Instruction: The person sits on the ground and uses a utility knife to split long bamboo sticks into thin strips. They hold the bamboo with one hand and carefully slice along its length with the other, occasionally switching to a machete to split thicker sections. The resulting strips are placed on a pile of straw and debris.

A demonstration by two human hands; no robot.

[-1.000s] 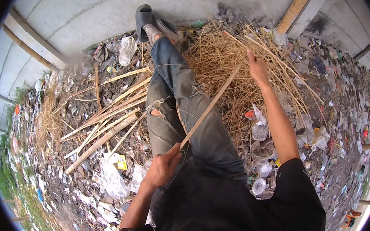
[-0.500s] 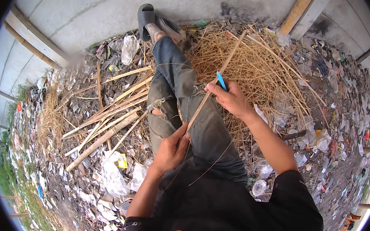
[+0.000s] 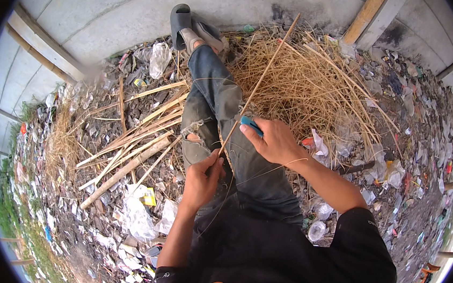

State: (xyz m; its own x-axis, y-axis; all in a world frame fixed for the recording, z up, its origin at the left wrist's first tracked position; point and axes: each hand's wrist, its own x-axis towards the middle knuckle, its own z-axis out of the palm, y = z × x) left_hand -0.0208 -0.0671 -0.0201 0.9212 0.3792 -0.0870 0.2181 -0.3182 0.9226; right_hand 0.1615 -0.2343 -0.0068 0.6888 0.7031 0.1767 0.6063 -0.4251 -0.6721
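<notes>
My left hand [image 3: 204, 180] is closed in a pinch on the lower end of a long, thin bamboo strip [image 3: 269, 66]. The strip slants up and to the right, past my knees and over a heap of shavings [image 3: 291, 76]. In my right hand [image 3: 276, 141] is a blue cutter knife [image 3: 251, 125], held close beside the strip above my left hand; its blade cannot be made out. A thin curled shaving [image 3: 264, 174] hangs by my right wrist, and others lie on my legs.
Several split bamboo strips [image 3: 151, 115] and a round bamboo pole [image 3: 127, 173] lie left of my crossed legs. A pale panel wall [image 3: 135, 20] stands beyond my shoes [image 3: 181, 24]. Plastic litter [image 3: 139, 219] covers the ground, and a dark stick-like blade [image 3: 357, 167] lies at right.
My right hand with the knife has come down and left along the strip, nearer my left hand. The strip's far end has tilted further up. A shaving now hangs by my right wrist.
</notes>
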